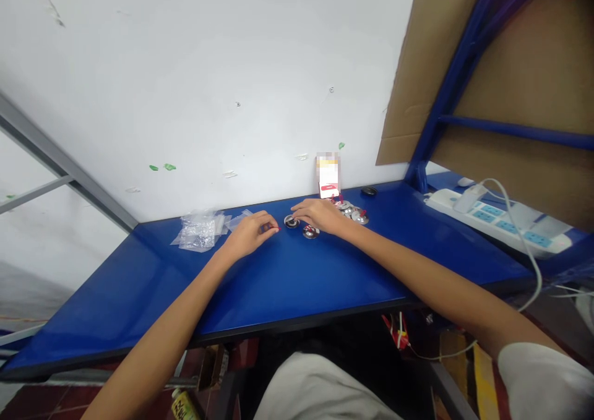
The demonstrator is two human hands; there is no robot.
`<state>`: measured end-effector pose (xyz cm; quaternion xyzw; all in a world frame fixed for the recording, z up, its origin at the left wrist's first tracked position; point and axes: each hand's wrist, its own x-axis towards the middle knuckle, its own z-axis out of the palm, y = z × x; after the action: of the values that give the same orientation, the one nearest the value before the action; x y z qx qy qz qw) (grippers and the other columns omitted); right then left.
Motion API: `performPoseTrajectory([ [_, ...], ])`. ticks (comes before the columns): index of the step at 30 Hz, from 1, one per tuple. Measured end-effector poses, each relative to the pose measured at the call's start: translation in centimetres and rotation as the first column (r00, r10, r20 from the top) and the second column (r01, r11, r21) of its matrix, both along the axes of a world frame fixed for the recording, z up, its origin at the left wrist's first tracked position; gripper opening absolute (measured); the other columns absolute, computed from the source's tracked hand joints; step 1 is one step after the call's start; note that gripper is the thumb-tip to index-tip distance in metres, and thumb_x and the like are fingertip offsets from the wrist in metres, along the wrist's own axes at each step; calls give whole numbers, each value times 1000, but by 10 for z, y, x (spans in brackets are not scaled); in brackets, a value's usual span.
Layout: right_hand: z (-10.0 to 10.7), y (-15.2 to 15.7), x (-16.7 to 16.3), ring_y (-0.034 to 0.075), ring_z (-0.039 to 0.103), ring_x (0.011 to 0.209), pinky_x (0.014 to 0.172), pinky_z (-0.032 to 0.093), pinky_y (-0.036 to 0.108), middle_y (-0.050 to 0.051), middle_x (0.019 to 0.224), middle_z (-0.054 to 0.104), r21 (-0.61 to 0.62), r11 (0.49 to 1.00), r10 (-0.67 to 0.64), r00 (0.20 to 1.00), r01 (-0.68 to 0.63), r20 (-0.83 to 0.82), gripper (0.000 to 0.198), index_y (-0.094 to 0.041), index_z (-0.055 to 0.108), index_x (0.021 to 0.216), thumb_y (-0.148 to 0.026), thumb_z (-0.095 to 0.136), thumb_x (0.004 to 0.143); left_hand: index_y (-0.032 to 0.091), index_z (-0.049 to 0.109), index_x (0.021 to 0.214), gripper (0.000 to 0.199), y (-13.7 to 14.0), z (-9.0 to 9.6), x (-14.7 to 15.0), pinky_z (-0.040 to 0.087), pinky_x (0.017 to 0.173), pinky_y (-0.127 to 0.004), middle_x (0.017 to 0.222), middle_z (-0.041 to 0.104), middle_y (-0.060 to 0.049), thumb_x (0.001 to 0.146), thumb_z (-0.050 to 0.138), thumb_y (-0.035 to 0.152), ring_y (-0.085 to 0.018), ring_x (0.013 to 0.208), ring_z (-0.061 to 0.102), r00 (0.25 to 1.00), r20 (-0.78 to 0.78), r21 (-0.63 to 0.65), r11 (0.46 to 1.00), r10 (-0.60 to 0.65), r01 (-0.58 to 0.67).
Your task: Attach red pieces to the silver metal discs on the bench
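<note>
My left hand (250, 233) is closed in a pinch on a thin red cord (278, 228), of which only a short end shows. To its right, a small round shiny metal disc (291, 223) is at the fingertips of my right hand (319, 214), which are bent together over its upper edge. Just below that hand a second shiny disc (310, 232) lies on the blue table (288, 278). Beyond my right wrist several more metal discs (358, 216) with red cords are heaped. Clear plastic bags (199, 231) lie left of my left hand, and another clear bag (237, 221) is partly behind it.
A phone-like upright card or screen (329, 179), partly blurred, leans on the white wall (278, 67). Near it is a small black round object (369, 190). At right, a white power strip (496, 219) with a plugged-in cable stands beside the blue frame (445, 98).
</note>
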<state>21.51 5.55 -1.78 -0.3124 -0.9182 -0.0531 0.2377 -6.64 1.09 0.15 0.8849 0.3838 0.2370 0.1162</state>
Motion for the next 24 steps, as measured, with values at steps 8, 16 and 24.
performPoseTrajectory([
  [8, 6, -19, 3, 19, 76, 87, 70, 51, 26, 4, 105, 83, 10, 1000, 11, 995, -10, -103, 28, -29, 82, 122, -38, 59, 110, 20, 79, 110, 31, -9, -4, 15, 60, 74, -31, 95, 81, -6, 102, 63, 45, -19, 77, 74, 927, 328, -100, 983, 179, -154],
  [16, -8, -29, -8, 19, 79, 105, 93, 58, 28, 1, 123, 82, -105, 970, 169, 922, -218, -348, 23, -27, 78, 124, -23, 64, 106, 22, 81, 102, 18, -11, -8, 16, 57, 78, -29, 97, 80, -4, 98, 67, 32, -18, 81, 72, 968, 206, 62, 985, 143, -159],
  [24, -11, -35, -15, 19, 80, 102, 96, 61, 31, 2, 118, 82, -178, 958, 136, 904, -224, -404, 24, -27, 73, 127, -27, 67, 105, 21, 76, 104, 22, -14, -11, 19, 52, 77, -32, 99, 78, -6, 103, 60, 35, -20, 83, 70, 988, 107, 106, 987, 111, -123],
])
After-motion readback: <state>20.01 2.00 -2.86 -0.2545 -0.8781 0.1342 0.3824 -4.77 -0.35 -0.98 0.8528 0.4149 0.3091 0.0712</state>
